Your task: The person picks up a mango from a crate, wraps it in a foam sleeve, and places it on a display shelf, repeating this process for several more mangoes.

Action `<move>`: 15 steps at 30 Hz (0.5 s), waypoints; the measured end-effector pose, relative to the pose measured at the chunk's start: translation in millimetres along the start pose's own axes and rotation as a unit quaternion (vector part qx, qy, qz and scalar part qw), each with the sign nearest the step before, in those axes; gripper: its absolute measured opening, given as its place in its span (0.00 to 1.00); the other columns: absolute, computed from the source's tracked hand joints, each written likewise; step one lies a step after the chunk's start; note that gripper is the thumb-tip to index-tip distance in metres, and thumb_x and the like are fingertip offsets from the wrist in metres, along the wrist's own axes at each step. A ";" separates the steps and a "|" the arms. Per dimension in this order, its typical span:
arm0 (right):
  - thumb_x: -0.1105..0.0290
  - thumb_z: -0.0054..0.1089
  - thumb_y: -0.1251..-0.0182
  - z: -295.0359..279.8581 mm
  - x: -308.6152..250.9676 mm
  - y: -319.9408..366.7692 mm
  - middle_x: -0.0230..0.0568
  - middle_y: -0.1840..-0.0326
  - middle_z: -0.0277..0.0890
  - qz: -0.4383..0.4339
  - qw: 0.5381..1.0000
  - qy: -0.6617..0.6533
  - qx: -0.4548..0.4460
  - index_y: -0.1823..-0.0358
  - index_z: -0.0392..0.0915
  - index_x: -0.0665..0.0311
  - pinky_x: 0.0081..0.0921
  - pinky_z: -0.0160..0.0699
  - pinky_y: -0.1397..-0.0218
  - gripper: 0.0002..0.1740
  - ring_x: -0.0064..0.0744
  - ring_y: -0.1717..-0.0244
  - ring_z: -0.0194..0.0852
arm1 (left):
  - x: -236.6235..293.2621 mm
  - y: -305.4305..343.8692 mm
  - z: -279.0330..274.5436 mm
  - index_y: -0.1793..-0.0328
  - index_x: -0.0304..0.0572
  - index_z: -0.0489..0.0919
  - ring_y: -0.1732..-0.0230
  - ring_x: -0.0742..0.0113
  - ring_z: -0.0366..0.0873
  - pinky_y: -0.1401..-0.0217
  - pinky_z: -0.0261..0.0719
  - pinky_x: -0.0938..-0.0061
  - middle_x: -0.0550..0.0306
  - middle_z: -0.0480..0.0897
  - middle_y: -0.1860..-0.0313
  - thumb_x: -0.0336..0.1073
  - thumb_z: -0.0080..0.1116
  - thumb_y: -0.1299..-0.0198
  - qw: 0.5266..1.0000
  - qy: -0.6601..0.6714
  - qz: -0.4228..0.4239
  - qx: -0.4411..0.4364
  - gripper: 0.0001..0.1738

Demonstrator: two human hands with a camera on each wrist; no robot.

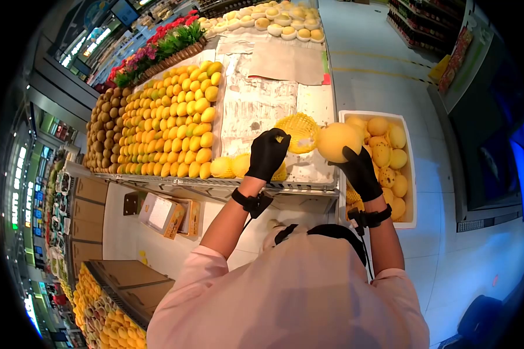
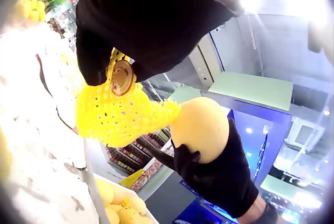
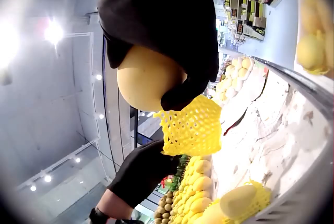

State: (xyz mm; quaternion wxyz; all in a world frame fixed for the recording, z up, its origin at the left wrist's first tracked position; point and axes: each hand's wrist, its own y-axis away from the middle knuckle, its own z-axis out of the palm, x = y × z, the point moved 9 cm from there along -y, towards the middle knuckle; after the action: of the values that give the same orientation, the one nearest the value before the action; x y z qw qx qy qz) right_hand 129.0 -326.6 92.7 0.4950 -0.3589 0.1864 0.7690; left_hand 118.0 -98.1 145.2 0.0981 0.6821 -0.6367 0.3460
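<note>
My black-gloved left hand (image 1: pixel 268 156) pinches a yellow foam net sleeve (image 1: pixel 300 132) over the display counter. In the left wrist view a round label (image 2: pixel 122 77) shows on the net just below the fingers. My right hand (image 1: pixel 362 175), also gloved in black, grips a smooth, round yellow melon (image 1: pixel 337 142) from its outer side. The melon is bare, and the open end of the net (image 2: pixel 169 110) reaches right up to its surface. In the right wrist view the thumb and fingers curl round the melon (image 3: pixel 146 78).
A white foam crate (image 1: pixel 413 174) of yellow melons stands at the right, beside the counter (image 1: pixel 262 102). Yellow netted fruit (image 1: pixel 222 167) lies along the counter's front edge. Rows of mangoes (image 1: pixel 174 125) and brown fruit (image 1: pixel 103 125) fill the left. Boxes (image 1: pixel 157 212) lie below.
</note>
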 end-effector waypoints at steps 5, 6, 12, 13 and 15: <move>0.70 0.66 0.34 28.7 -17.7 9.2 0.40 0.40 0.74 -0.029 0.992 0.126 0.002 0.32 0.66 0.69 0.28 0.77 0.39 0.31 0.29 0.41 0.74 | 34.6 7.2 6.2 0.55 0.40 0.83 0.62 0.47 0.82 0.57 0.80 0.62 0.44 0.82 0.64 0.31 0.69 0.48 0.994 -0.044 0.101 0.028 0.13; 0.70 0.67 0.36 33.8 -27.6 10.1 0.38 0.41 0.75 -0.050 0.982 0.182 0.007 0.32 0.66 0.69 0.26 0.75 0.38 0.32 0.27 0.42 0.74 | 38.7 9.0 6.5 0.54 0.40 0.83 0.62 0.46 0.81 0.57 0.80 0.62 0.44 0.82 0.63 0.30 0.68 0.48 0.992 -0.045 0.113 0.029 0.14; 0.69 0.69 0.38 53.6 -52.9 14.4 0.39 0.43 0.76 -0.051 0.977 0.209 0.007 0.35 0.68 0.69 0.26 0.74 0.38 0.31 0.28 0.43 0.74 | 55.4 10.1 2.0 0.53 0.39 0.81 0.59 0.45 0.81 0.56 0.80 0.61 0.43 0.81 0.61 0.25 0.64 0.48 0.992 -0.031 0.124 0.013 0.15; 0.69 0.71 0.39 52.8 -49.4 11.9 0.39 0.44 0.76 -0.036 0.973 0.226 0.009 0.36 0.68 0.69 0.27 0.74 0.38 0.31 0.28 0.43 0.74 | 61.6 11.8 -0.1 0.52 0.39 0.81 0.59 0.45 0.82 0.56 0.80 0.61 0.43 0.81 0.61 0.25 0.63 0.48 0.991 -0.017 0.131 0.011 0.15; 0.67 0.73 0.41 47.7 -39.7 7.0 0.40 0.44 0.76 -0.006 0.965 0.261 0.016 0.37 0.69 0.68 0.28 0.74 0.38 0.32 0.30 0.43 0.74 | 71.5 16.4 -2.4 0.52 0.40 0.81 0.59 0.45 0.81 0.56 0.80 0.61 0.43 0.81 0.60 0.24 0.61 0.48 0.988 0.006 0.153 0.007 0.15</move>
State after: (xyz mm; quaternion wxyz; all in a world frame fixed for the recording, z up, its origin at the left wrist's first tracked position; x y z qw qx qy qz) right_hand 115.2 -324.0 153.5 0.4397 -0.5406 0.3193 0.6423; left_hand 98.2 -156.7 184.6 0.0428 0.5749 -0.7307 0.3657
